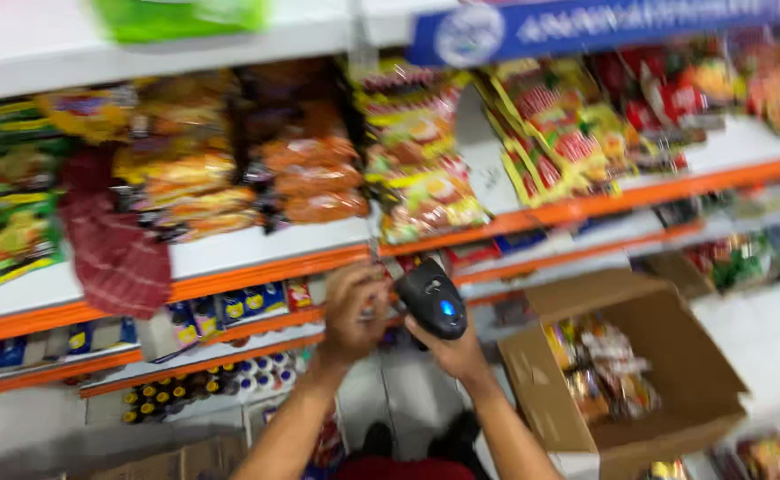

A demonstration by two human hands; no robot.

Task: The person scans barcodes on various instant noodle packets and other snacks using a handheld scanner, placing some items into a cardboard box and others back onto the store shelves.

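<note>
Scanner [432,300] in right hand [450,348]

R hand [455,348] holds scanner [432,298] by shelf [257,258].

White shelves with orange edges [257,271] carry stacked snack packets [417,169], a red checked cloth [119,253] draped left of them, small bottles [203,382] on the lowest shelf below, and an open cardboard box [675,391] to their right.

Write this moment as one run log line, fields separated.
right hand: holds black handheld scanner | left hand: at orange shelf edge | open cardboard box: packets inside
</note>
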